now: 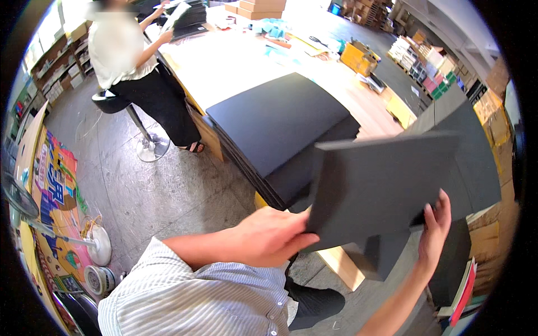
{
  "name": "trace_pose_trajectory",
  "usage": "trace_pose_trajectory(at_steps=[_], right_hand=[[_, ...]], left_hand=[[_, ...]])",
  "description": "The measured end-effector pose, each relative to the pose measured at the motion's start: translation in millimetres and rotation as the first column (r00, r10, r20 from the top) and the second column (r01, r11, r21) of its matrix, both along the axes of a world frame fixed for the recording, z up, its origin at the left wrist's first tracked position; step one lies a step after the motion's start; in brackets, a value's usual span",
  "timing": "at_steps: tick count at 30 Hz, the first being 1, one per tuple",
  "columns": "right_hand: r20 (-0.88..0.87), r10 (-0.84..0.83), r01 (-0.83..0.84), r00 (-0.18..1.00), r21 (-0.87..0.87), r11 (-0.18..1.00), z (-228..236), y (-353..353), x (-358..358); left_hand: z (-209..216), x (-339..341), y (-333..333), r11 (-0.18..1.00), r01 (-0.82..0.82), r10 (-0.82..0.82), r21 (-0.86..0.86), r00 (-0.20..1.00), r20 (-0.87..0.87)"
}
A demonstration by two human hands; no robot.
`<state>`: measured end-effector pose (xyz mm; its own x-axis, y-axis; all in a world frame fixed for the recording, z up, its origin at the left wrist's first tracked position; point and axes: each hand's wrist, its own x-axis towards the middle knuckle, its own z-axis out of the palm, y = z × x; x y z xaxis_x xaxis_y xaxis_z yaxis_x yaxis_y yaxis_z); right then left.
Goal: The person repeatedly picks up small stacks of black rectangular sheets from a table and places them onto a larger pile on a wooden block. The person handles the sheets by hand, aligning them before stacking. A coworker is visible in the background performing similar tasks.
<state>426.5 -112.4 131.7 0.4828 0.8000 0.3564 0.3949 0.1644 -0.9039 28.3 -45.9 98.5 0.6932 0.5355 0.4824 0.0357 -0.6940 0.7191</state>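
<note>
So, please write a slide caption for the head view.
Left hand grips black board, right hand at its edge, black stack beyond.

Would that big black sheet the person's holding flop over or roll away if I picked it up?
The black sheet would probably stay fairly stiff: it spreads out from the left hand with little sag. It's probably light for its size, since it looks thin. It likely won't roll, being broad and flat.

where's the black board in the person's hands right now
The black board is right of centre in the head view, between the left hand and the right hand, partly in front of the black stack.
</note>
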Motion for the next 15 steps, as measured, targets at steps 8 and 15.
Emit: trace_pose_trajectory(at_steps=[8, 15], right_hand=[[0.092, 0.433, -0.397, 0.897, -0.263, 0.879, -0.7, 206.4, -71.3], [0.132, 0.516, -0.423, 0.846, -0.421, 0.802, -7.7, 254.8, -113.0]], left_hand=[[-23.9, -50.2, 24.3, 0.825, -0.302, 0.368, -0.477, 0.929, 0.049], [-39.3, -60.7, 42.8, 0.682, -0.284, 0.409, -0.673, 0.912, 0.029]])
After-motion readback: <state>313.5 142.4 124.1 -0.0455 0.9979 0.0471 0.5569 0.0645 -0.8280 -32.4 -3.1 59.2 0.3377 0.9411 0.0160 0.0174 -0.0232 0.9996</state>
